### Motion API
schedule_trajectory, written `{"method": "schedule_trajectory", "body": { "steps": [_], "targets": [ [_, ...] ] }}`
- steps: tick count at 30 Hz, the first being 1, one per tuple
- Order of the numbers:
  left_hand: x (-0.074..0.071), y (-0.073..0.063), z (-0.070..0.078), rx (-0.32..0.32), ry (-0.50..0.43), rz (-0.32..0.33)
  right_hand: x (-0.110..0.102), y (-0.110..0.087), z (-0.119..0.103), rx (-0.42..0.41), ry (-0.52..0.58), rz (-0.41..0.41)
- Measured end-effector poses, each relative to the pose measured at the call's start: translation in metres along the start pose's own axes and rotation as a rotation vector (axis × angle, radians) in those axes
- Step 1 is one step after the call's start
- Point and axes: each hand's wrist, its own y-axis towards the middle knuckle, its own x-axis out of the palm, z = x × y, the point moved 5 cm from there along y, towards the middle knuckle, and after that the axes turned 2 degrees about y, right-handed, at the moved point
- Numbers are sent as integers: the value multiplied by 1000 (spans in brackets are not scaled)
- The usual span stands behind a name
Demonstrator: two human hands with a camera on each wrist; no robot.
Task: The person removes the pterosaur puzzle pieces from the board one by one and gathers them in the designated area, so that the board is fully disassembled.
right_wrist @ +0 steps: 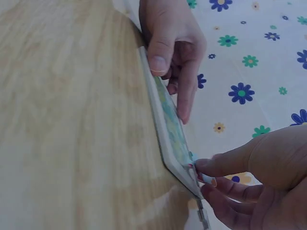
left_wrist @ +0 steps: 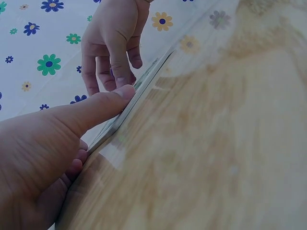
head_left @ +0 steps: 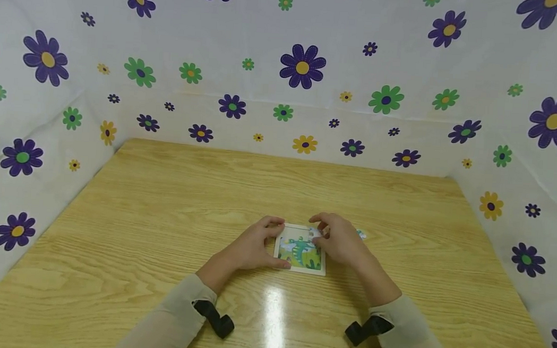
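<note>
A small square jigsaw puzzle with a white frame and a green dinosaur picture lies on the wooden table. My left hand grips its left side, thumb on the near edge and fingers at the far left corner. In the left wrist view that thumb presses on the frame's rim. At the puzzle's far right corner, my right hand pinches a puzzle piece between thumb and fingers. The fingers partly cover this piece. Another loose piece lies just beyond the right hand, partly hidden by it.
The wood-grain table stretches around the puzzle on all sides. White cloth printed with flowers encloses its back, left and right. Black straps circle both wrists over beige sleeves.
</note>
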Motion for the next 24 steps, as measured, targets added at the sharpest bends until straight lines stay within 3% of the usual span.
{"method": "schedule_trajectory", "body": {
  "steps": [6,15,24],
  "targets": [
    [0,0,-1,2,3,7,-11,-1,7,19,6,-52],
    [-2,-1,-1,-7,3,7,-27,0,28,71,238,-157],
    [1,0,-2,7,20,11,-42,-3,47,129,366,-153]
  ]
}}
